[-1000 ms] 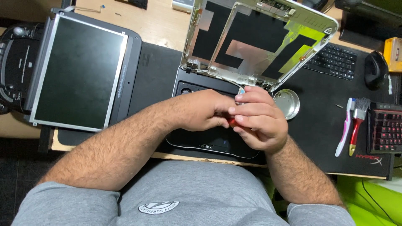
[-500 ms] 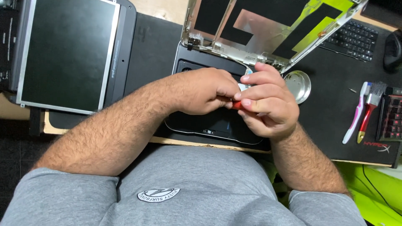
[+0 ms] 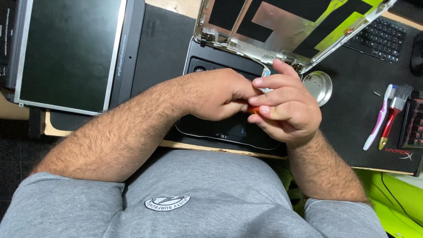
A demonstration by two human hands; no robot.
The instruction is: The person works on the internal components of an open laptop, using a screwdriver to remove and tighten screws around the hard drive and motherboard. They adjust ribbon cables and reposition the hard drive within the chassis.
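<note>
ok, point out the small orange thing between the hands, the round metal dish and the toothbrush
orange thing (image 3: 253, 109), head view, the sliver showing between the fingers
round metal dish (image 3: 318, 86), head view, its inner floor
toothbrush (image 3: 378, 121), head view, middle of the pink and white handle

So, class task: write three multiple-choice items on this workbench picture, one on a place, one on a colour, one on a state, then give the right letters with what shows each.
1. Where is the small round metal dish?
A. on the black mat, right of the hands
B. on the loose screen panel
C. on the keyboard

2. What colour is the small thing pinched between the hands?
A. blue
B. orange-red
C. white

3. How do the left hand and right hand stand?
A. far apart
B. flat on the mat
C. touching, fingers curled

Key: 1 A, the dish sits on the mat beside the right hand. 2 B, an orange-red bit shows between the fingers. 3 C, both meet over the laptop base.
</note>
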